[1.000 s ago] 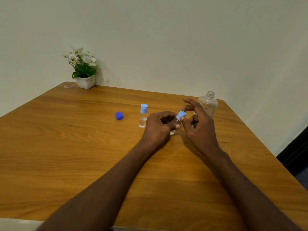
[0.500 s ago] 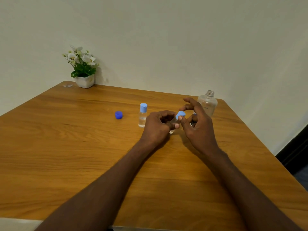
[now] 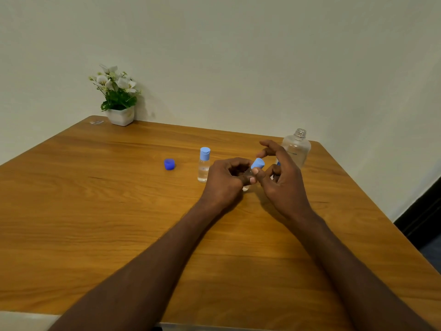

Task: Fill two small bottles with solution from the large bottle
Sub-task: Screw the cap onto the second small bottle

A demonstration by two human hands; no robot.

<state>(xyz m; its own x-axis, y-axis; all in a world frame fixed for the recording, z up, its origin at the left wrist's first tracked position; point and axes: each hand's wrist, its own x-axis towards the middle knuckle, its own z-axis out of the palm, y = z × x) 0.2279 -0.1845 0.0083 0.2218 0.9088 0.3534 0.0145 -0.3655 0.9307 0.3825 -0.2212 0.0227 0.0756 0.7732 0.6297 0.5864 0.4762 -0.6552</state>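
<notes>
Head view: wooden worktop (image 3: 95, 211) carries a potted plant (image 3: 118, 96) at its far left corner. Large bottle (image 3: 297, 149) stands uncapped, far right. Left hand (image 3: 226, 181) is wrapped around a small bottle (image 3: 248, 174), tilted above the worktop; right hand (image 3: 281, 180) pinches its light-blue cap (image 3: 257, 163). Another small capped bottle (image 3: 204, 164) stands just left. Dark-blue cap (image 3: 169, 164) lies apart.

From my feed I see two bare forearms — no sleeves, no watch, no rings, no gloves. Left hand (image 3: 224, 181) and right hand (image 3: 284, 182) both w/ short, trimmed nails, pale at the tips. Forearms long and lean, faint hair on the upper side — wrists unadorned, nothing taped or marked.
</notes>
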